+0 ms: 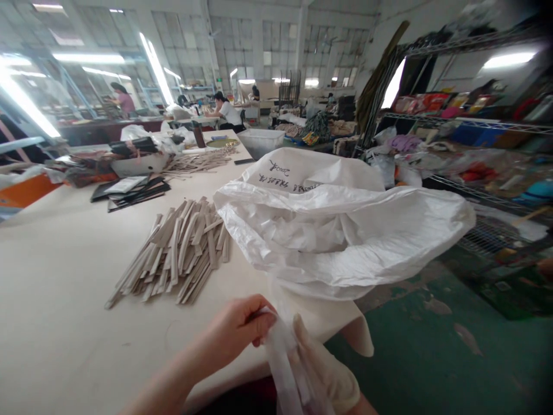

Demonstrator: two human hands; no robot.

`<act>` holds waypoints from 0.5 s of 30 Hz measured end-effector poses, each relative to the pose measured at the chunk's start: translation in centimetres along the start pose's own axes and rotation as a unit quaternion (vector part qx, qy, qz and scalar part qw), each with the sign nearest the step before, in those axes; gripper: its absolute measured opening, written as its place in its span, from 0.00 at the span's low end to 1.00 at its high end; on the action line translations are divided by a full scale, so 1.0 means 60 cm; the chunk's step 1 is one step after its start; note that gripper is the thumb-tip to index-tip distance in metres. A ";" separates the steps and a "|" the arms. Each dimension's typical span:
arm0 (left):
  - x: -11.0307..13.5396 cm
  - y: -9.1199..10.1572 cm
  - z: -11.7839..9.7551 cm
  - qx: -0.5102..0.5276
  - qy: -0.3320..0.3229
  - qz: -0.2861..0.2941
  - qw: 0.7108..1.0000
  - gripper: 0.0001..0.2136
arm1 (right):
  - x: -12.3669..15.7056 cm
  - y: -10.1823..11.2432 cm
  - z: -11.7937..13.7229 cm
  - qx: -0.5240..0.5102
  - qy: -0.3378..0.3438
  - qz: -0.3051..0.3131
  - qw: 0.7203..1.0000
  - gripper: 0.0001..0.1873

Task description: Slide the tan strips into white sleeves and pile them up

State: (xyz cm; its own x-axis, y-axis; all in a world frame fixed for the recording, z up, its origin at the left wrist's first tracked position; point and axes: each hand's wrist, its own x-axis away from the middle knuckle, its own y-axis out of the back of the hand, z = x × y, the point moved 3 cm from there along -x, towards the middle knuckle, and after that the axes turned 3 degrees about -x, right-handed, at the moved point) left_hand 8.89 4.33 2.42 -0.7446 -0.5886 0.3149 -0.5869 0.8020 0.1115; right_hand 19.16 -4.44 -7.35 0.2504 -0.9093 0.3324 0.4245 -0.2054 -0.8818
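My left hand point(248, 325) is bare and closed, its thumb and fingers pinching the top of a translucent white plastic strip point(280, 374) above the table's front edge. My right hand point(326, 369), in a pale glove, is around the lower part of the strip. Its fingers are partly hidden by the plastic. Just beyond both hands, a large white woven sack point(389, 242) lies with its mouth open, with crumpled white plastic inside and dark handwriting on its far side. To the left, a loose pile of beige fabric-like strips point(177, 251) lies on the table.
The pale-covered table point(64, 276) stretches left and away. Black flat pieces point(136, 193), bags and more thin strips lie farther back. A white bin point(261, 141) stands beyond the sack. Loaded wire shelves point(466, 121) rise on the right above the green floor. Several people sit or stand in the background.
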 end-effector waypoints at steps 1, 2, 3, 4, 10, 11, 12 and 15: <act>-0.005 -0.002 0.002 -0.052 -0.015 -0.019 0.998 0.08 | 0.006 -0.009 -0.005 0.006 -0.012 0.008 1.000 0.20; -0.012 -0.003 0.005 -0.100 -0.031 -0.040 0.994 0.07 | 0.013 -0.018 -0.010 0.011 -0.034 0.016 0.999 0.18; -0.019 -0.004 0.008 -0.136 -0.038 -0.051 0.989 0.06 | 0.021 -0.027 -0.014 0.018 -0.061 0.029 0.998 0.16; -0.026 -0.007 0.013 -0.156 -0.036 -0.045 0.986 0.06 | 0.029 -0.037 -0.015 0.027 -0.082 0.048 0.995 0.12; -0.102 -0.025 -0.015 -0.332 -0.119 -0.035 0.935 0.08 | 0.060 -0.068 0.014 -0.064 -0.056 0.109 0.990 0.06; -0.121 -0.027 -0.029 -0.387 -0.164 -0.076 0.904 0.07 | 0.059 -0.063 0.022 -0.088 -0.027 0.098 0.991 0.07; -0.142 -0.030 -0.042 -0.434 -0.199 -0.117 0.871 0.07 | 0.057 -0.054 0.029 -0.111 0.006 0.077 0.991 0.08; -0.202 -0.042 -0.068 -0.513 -0.231 -0.187 0.805 0.16 | 0.050 -0.013 0.049 -0.179 0.086 -0.009 0.980 0.11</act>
State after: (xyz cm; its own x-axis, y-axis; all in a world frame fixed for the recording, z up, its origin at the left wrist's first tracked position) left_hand 20.70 9.84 2.17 -0.7552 -0.5927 -0.2799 -0.4021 0.0816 0.9119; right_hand 22.14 -5.94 -4.68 0.0824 -0.9457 0.3145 0.0869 -0.3075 -0.9476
